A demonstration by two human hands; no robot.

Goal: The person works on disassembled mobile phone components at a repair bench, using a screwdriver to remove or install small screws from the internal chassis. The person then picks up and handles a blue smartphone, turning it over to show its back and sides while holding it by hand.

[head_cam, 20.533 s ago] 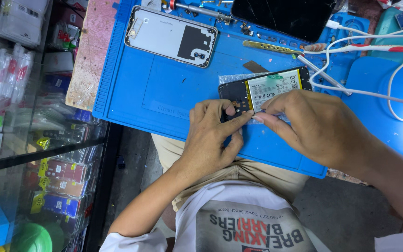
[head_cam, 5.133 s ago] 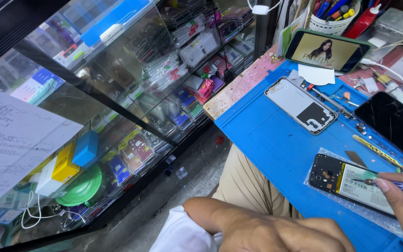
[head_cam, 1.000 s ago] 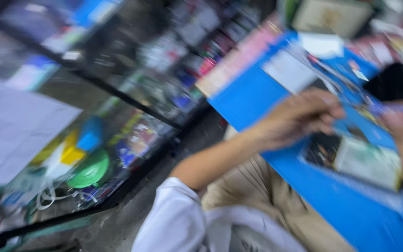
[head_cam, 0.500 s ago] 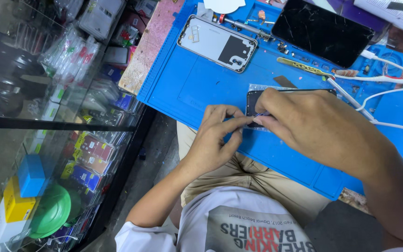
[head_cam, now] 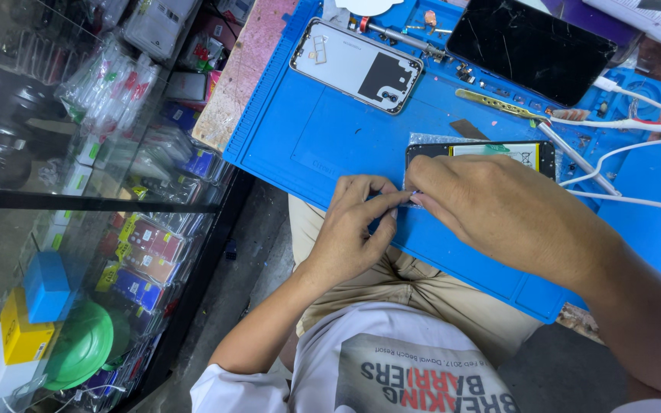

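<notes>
While pinching, hands (head_cam: 422,210) touch phone (head_cam: 483,153).

Head-worn view, steeply down, close over blue mat (head_cam: 330,145)

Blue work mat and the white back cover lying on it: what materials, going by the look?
Blue mat: probably silicone or soft rubber; matte, with moulded ridges along its edge and recessed trays. White back cover: likely plastic; smooth pale inner face, dark patch and cut-outs. The opened phone under both hands is too covered to judge.
</notes>
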